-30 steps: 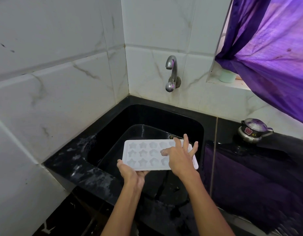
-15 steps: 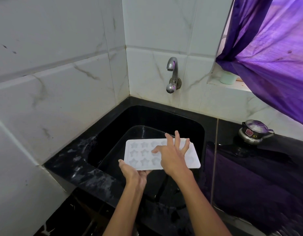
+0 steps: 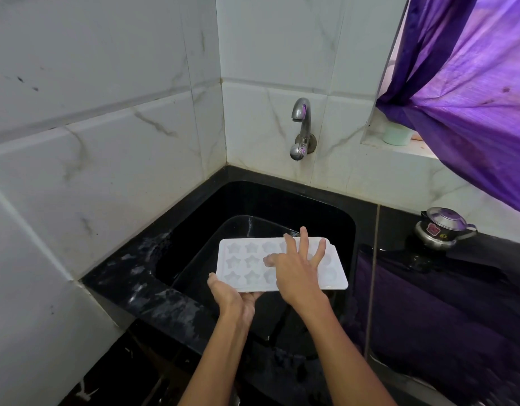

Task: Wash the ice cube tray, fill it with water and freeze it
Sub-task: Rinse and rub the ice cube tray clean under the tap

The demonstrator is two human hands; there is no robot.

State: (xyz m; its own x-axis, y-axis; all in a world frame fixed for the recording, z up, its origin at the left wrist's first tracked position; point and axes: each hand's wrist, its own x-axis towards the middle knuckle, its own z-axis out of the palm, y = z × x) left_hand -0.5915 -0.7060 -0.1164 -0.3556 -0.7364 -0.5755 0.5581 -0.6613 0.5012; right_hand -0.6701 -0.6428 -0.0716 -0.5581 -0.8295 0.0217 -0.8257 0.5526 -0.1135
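Note:
A white ice cube tray [image 3: 244, 263] with star-shaped and round cells is held level above the black sink [image 3: 253, 206]. My left hand [image 3: 234, 297] grips its near left corner from below, thumb on the rim. My right hand [image 3: 297, 266] lies flat on the tray's middle cells with fingers spread. A steel tap [image 3: 301, 127] sticks out of the back wall above the sink; no water runs from it.
White marble-look tiles cover the left and back walls. A black counter [image 3: 153, 291] surrounds the sink, wet at the left. A small steel lidded pot [image 3: 441, 227] stands on the counter at right. A purple curtain [image 3: 472, 83] hangs over a window ledge holding a pale green cup [image 3: 396, 134].
My right hand has slid leftwards across the tray's cells. The tray has stayed held over the sink, with only a slight shift in the view.

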